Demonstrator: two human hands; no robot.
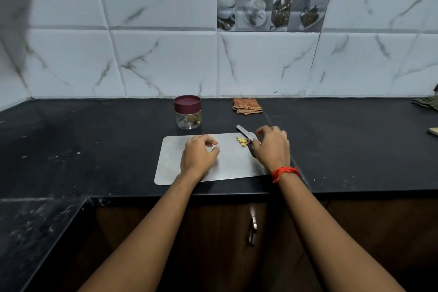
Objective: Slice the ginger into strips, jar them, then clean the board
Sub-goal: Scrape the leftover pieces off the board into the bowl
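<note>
Cutting board (233, 165): grey, rounded corners, flat on the black table (94, 140), close to the near edge.

Ginger (242, 141): small heap of yellow cut pieces on the far right part of the board, just left of the knife blade. Contact between blade and pieces: cannot tell.

Knife (245, 133): blade pointing far-left, tip past the far edge of the board, handle hidden inside the right hand.

Right hand (272, 147): clenched round the knife handle, back of the hand up, over the right edge of the board. Red thread (284, 172) tied round the wrist.

Left hand (199, 156): resting on the middle of the board, well apart from the ginger, fingers curled in toward the thumb. Cannot tell whether pinching something or holding nothing.

Jar (188, 114): clear, upright on the table just beyond the far edge of the board, toward its left part. Maroon lid (187, 102) in place. A few yellowish-brown pieces at the bottom, right side.

Folded cloth (247, 106): brown check, on the table against the wall, right of the jar, apart from the board.

Second cloth (426, 103): far right edge of the table, partly out of view.

Cabinet handle (253, 227): metal, on the brown door below the table, between the forearms.
</note>
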